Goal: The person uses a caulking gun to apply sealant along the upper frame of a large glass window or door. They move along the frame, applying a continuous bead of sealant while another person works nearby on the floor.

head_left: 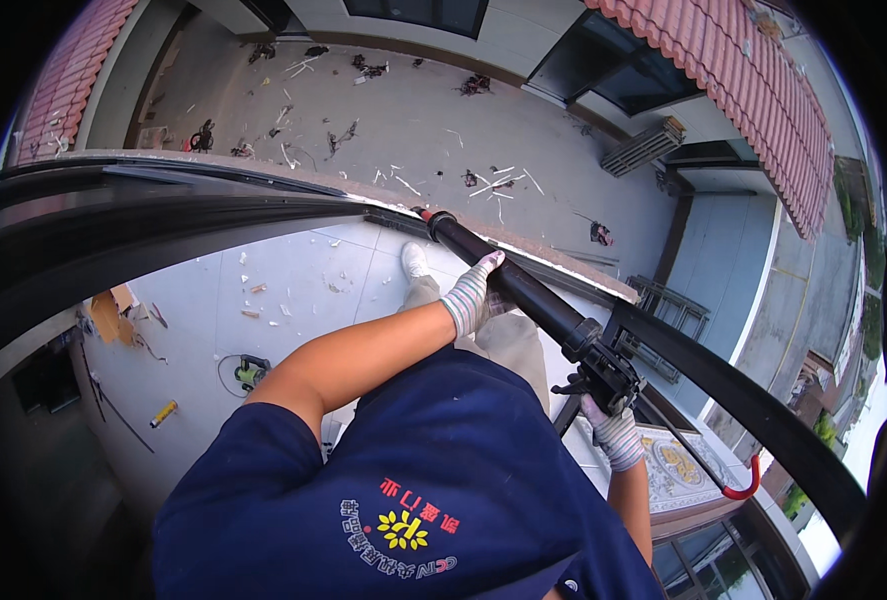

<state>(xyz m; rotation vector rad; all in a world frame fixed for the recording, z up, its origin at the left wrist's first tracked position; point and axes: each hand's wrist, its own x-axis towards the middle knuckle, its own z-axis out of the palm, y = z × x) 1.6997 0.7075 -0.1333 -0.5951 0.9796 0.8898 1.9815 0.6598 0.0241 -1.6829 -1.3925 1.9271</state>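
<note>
A long black caulking gun (533,296) lies slantwise in front of my body. My left hand (471,296), in a striped knit glove, is closed around its barrel near the front. Behind the barrel, my gloved right hand (615,436) grips the handle under the black trigger housing; some of its fingers are hidden. The reddish nozzle tip (422,214) points away to the left and appears to touch or sit close to the lower rail of a dark frame (388,217). From the gun's rear runs a thin rod ending in a red hook (742,481).
Beyond the ledge (563,270) lies a lower courtyard (403,120) strewn with scraps. A dark post (733,390) stands by the gun's rear. On the tiled floor (313,270) are debris, a green power tool (251,373), a yellow tube (164,413) and torn cardboard (110,318).
</note>
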